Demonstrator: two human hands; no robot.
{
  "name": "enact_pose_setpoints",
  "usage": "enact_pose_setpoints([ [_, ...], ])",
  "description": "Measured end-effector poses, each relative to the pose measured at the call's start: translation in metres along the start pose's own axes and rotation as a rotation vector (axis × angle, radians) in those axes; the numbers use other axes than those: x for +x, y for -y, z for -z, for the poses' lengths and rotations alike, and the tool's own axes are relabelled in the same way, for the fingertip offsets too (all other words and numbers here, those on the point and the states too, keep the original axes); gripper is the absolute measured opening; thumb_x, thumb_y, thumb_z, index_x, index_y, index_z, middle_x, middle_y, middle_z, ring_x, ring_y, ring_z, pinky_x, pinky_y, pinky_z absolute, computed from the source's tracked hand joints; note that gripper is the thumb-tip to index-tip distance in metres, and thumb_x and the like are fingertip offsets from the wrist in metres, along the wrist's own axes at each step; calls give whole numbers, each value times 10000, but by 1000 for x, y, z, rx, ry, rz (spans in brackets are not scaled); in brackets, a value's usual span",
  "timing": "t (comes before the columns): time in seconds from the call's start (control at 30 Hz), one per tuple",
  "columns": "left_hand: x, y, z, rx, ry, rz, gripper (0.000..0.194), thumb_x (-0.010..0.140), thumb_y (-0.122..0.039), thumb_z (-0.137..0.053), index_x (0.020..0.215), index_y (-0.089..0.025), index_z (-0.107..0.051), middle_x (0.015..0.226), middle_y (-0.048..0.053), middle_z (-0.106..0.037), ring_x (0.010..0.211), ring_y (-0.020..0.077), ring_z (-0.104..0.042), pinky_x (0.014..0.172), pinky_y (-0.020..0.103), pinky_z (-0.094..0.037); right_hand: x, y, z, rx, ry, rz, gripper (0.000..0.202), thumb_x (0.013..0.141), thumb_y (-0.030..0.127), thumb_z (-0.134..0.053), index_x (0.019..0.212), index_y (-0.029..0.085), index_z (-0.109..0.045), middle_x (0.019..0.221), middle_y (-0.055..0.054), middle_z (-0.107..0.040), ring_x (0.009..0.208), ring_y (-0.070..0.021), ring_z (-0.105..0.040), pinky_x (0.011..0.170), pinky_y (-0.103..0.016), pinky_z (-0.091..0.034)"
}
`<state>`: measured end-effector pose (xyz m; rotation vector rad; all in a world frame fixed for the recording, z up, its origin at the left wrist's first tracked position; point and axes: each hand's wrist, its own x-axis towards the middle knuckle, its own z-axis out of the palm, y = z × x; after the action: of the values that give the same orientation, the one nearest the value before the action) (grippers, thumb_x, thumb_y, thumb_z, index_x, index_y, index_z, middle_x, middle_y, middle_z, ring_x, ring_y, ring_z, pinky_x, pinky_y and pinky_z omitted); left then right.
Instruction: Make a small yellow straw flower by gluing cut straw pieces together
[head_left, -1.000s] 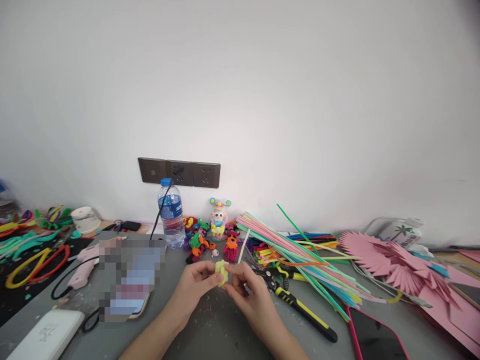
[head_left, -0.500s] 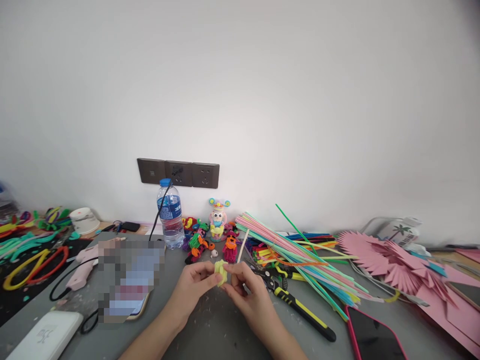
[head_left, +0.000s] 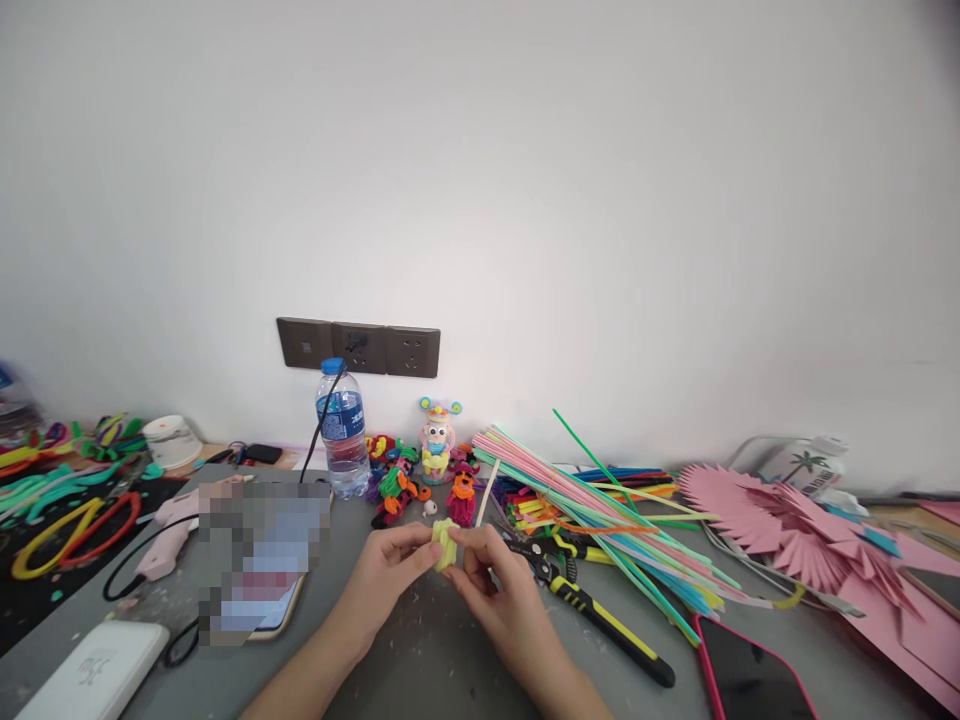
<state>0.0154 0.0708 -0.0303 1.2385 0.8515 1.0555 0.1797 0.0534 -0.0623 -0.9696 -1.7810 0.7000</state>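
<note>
Bent left fingers (head_left: pixel 411 540) near right fingers (head_left: pixel 478 543)

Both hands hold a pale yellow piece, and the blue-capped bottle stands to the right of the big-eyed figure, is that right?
Not quite: the blue-capped bottle stands to the left of the big-eyed figure, as the head view shows. The left hand and right hand do hold the pale yellow piece.

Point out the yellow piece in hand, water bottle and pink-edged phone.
Yellow piece (head_left: pixel 445 544): head view, its visible middle.
Water bottle (head_left: pixel 346 424): head view, the blue label.
Pink-edged phone (head_left: pixel 754 672): head view, dark screen.
</note>
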Motion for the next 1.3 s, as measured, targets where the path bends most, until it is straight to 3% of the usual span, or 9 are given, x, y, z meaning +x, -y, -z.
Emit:
enact_pose_setpoints([
  [0.27,2,8,4,-4,-64,33,349,689,-446,-757,637,-128,-625,644,3,-556,665,141,-467,637,238,-366,0,2,0,-15,4,29,252,876,146,-544,1119,213,-539,629,84,-322,534,-101,-327,501,-195,-259],
  [0.57,0,8,3,-175,0,71,343,651,-387,-807,654,-145,-563,641,-17,-540,639,117,-438,624,225,-354,-2,5,1,-43,0,59,219,891,188,-548,1106,221,-568,624,76,-329,528,-103,-330,486,-197,-256],
  [1.3,1,11,6,-78,-33,81,332,672,-431,-786,758,-115,-735,706,44,-656,680,145,-525,649,230,-392,-1,0,-2,71,-21,39,209,895,207,-568,1104,220,-559,617,82,-325,524,-105,-323,496,-210,-265],
])
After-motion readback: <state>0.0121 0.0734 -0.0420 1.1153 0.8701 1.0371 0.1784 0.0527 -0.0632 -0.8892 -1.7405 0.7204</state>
